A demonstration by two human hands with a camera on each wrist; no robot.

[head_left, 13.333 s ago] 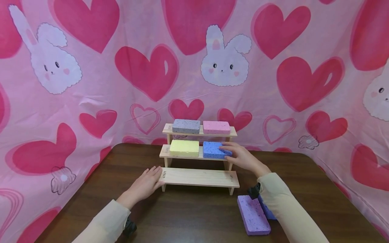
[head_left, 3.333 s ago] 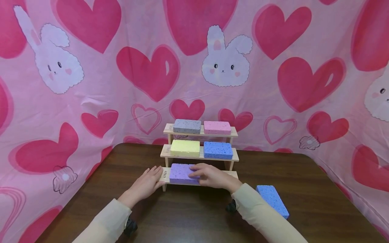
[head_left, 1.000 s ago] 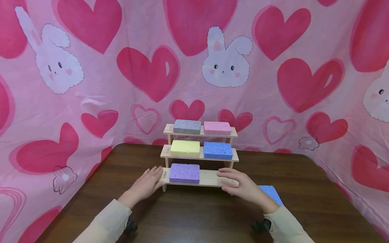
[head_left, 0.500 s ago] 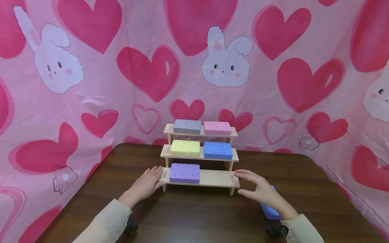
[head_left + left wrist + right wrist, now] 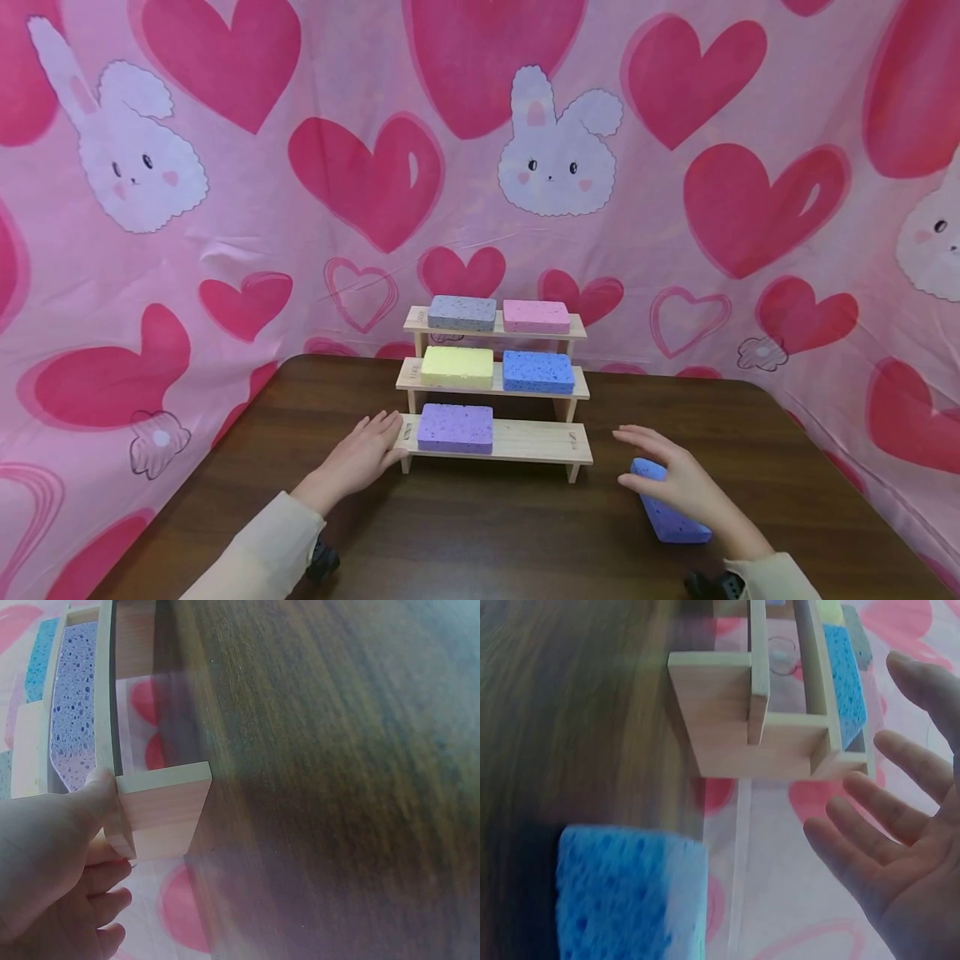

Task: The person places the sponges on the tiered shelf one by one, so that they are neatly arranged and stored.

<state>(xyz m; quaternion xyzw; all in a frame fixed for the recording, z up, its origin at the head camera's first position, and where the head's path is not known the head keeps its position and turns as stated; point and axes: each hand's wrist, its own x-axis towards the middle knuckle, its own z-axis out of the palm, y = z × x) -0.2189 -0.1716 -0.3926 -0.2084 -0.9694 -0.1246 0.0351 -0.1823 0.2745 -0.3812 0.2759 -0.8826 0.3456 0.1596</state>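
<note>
A three-tier wooden display stand (image 5: 532, 439) stands on the table. My left hand (image 5: 358, 454) grips the left end of its lowest tier; the left wrist view shows the thumb at the board's edge. A purple sponge (image 5: 455, 429) lies on that tier's left half, close to this hand. Right of the stand, my right hand (image 5: 671, 475) hovers with fingers spread and holds nothing. Below and partly behind it, a loose blue sponge (image 5: 670, 512) lies on the table. In the right wrist view, that blue sponge (image 5: 630, 892) is apart from the fingers.
On the middle tier sit a yellow sponge (image 5: 457, 367) and another blue sponge (image 5: 537, 372). Grey (image 5: 462, 312) and pink sponges (image 5: 536, 316) share the top tier. Behind the dark wooden table (image 5: 480, 533) hangs a pink cloth (image 5: 465, 225) with hearts and rabbits.
Earlier my right hand put the purple sponge on the lowest tier. Over the last second it moved right, away from the stand, to the loose blue sponge. My left hand stayed put.
</note>
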